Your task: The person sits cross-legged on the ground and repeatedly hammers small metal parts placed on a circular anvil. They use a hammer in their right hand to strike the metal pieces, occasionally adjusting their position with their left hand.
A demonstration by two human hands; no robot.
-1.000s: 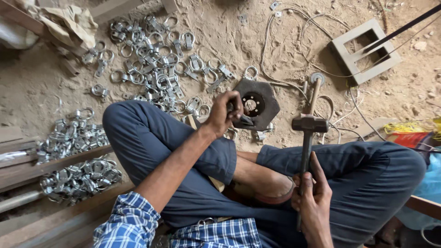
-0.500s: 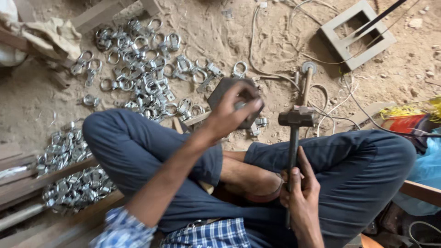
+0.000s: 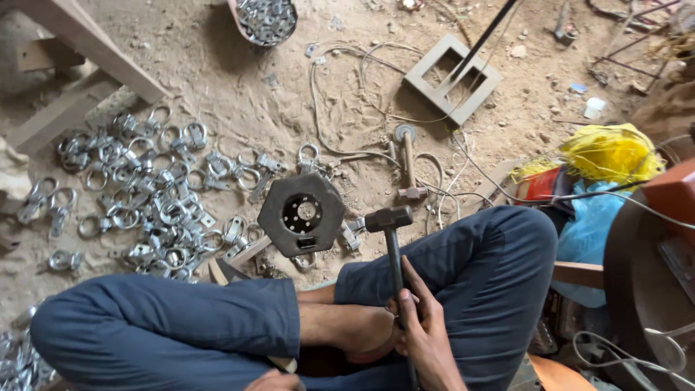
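right hand [image 3: 423, 329] gripping hammer [image 3: 389, 239], fingers wrapping handle | left hand [image 3: 275, 380] barely showing, fingers can't tell | hexagonal die block [image 3: 300, 215] sitting empty | clamp pile [image 3: 145, 195] waiting, probably unworked

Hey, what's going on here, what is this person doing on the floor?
A person sits cross-legged on sandy ground. The right hand holds a hammer upright by its handle, head above the knee. A dark six-sided metal block lies in front, untouched. The left hand barely shows at the bottom edge, so its grip is unclear. Shiny metal rings lie scattered to the left.
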